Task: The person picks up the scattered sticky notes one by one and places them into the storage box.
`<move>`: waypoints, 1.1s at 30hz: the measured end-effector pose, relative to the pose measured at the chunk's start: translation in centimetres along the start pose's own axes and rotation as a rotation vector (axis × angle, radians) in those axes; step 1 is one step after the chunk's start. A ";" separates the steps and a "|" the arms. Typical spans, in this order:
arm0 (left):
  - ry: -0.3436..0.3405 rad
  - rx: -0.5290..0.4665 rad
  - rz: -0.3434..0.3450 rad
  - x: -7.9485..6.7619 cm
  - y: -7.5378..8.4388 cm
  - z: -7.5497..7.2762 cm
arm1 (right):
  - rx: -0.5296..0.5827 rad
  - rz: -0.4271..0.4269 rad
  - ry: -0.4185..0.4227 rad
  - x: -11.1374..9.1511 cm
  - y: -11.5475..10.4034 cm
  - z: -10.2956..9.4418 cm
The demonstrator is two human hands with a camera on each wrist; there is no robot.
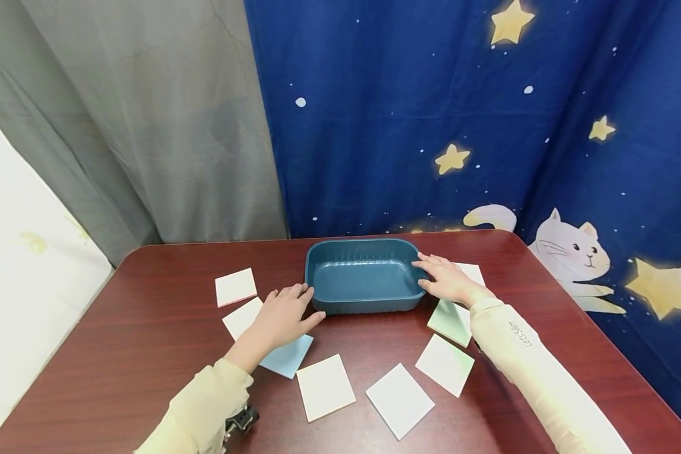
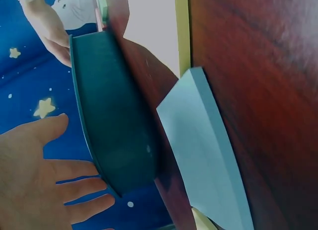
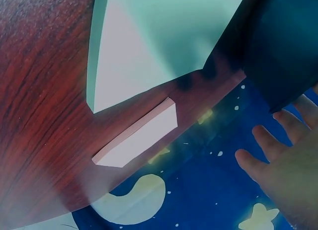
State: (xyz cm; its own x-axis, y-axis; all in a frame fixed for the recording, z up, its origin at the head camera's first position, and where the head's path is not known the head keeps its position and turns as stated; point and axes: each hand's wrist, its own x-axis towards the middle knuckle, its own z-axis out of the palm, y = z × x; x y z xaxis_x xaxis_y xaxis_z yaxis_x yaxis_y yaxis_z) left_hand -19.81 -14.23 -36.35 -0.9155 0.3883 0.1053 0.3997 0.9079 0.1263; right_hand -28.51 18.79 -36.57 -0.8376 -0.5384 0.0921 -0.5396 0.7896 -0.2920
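Note:
A dark teal plastic basin point(image 1: 366, 306) stands near the far edge of the table, with nothing inside it. My left hand point(image 1: 284, 316) is at its left end, fingers spread and fingertips right at the rim. At the opposite end my right hand point(image 1: 449, 280) reaches to the rim with loosely extended fingers. In the left wrist view, the left fingers point(image 2: 82, 184) lie along the basin's edge, not curled round it. Under the left hand shows a blue square paper pad point(image 1: 291, 358). A green-tinted pad point(image 1: 449, 323) lies below the right wrist, partly covered by it.
More square pads form an arc on the reddish-brown table point(image 1: 164, 340): a pink-edged one point(image 1: 235, 287) at far left, a cream one point(image 1: 326, 388) and a white one point(image 1: 400, 401) in front, a pale green one point(image 1: 445, 366) at right. Curtains point(image 1: 386, 157) hang behind the table.

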 end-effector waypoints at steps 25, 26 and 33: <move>0.013 0.028 0.030 -2.6 1.0 -0.7 | 0.050 -0.035 0.016 -1.7 -0.6 0.4; 0.012 0.028 0.029 -2.6 1.0 -0.7 | 0.053 -0.034 0.013 -1.8 -0.5 0.4; 0.000 0.017 0.026 -2.8 1.1 -1.0 | 0.061 -0.025 0.001 -1.8 -0.5 0.5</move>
State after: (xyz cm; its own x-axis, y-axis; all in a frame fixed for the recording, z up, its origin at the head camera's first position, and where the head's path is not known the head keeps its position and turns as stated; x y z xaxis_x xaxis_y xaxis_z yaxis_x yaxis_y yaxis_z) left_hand -16.80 -14.47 -35.53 -0.9048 0.4119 0.1081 0.4225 0.9001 0.1065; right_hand -26.70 19.22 -37.07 -0.8241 -0.5574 0.1013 -0.5543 0.7565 -0.3471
